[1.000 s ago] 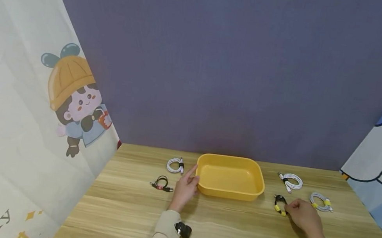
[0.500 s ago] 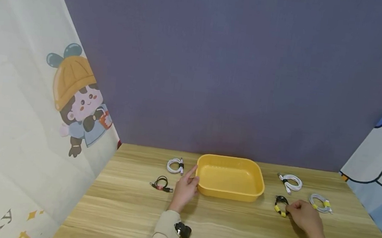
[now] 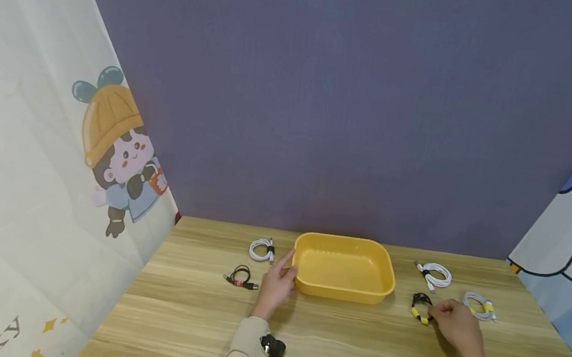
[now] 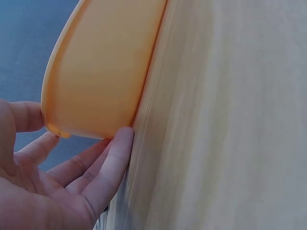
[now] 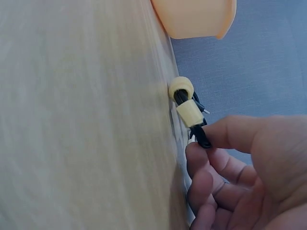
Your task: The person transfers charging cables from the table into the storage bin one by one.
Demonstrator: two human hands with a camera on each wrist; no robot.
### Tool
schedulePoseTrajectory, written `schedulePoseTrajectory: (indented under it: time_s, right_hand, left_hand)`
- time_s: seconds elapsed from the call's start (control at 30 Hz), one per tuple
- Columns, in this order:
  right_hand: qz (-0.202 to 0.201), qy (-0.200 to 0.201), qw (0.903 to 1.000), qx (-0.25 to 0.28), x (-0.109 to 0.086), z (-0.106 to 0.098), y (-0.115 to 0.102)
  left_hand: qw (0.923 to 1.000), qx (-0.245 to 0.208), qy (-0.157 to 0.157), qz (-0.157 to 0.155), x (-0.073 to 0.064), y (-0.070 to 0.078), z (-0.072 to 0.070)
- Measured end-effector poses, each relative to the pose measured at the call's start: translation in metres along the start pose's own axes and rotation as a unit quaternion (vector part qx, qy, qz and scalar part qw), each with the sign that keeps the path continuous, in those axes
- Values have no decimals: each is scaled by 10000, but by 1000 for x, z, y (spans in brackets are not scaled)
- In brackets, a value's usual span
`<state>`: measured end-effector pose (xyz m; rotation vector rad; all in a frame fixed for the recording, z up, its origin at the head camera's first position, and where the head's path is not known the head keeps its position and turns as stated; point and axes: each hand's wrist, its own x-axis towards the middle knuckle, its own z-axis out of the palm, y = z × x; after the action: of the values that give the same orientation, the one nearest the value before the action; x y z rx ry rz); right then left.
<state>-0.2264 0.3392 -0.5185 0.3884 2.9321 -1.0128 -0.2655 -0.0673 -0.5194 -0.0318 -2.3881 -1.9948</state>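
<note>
At the left end of the yellow plastic tray [image 3: 339,293], my left hand [image 3: 276,288] holds the rim. In the left wrist view the thumb [image 4: 28,116] lies at the rim, and the other fingers reach along the outer end wall. Right of the tray, my right hand [image 3: 457,327] pinches a coiled black cable [image 3: 416,299] between thumb and index finger. The right wrist view shows yellow bands [image 5: 190,113] round this cable, with its coil close to the tabletop. The tray's inside shows bare in the head view.
A white cable [image 3: 436,275] and a grey cable with yellow bands [image 3: 483,307] lie coiled on the right. Left of the tray lie another white cable [image 3: 261,250] and a black cable with a red band [image 3: 241,277]. A dark backdrop [image 3: 356,122] rises behind the wooden table [image 3: 352,345].
Both hands keep almost the same places. The black cable in the right hand has shifted very slightly, and the head view has tilted a little.
</note>
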Motion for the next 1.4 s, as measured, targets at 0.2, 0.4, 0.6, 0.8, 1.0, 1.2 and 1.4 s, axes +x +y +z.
schedulePoseTrajectory:
  time_s: [0.2,0.4,0.6,0.8,1.0,1.2,1.4]
  right_hand:
    - [64,235,9996,174,-1,1,-1]
    - [-1,623,9972,409,-2,3,-5]
    - [-1,836,9947,600,-4,5,-9]
    - [-43,1009,9927,665,-5,6,-9]
    - [-40,949,9931,686,-5,7,-11]
    - [-118,966,9929,685,-7,6,-14]
    - [-201,972,9926,704,-10,3,-19]
  left_hand:
    - [10000,26,34,19,0,0,0]
    - [10000,56,53,-2,1,0,1]
    - [10000,32,58,49,1,-1,1]
    - [10000,28,43,-2,1,-1,1]
    - [10000,3,19,-54,2,-1,0]
    - [10000,8,22,-44,2,-1,1]
    - [10000,36,21,-41,2,0,1]
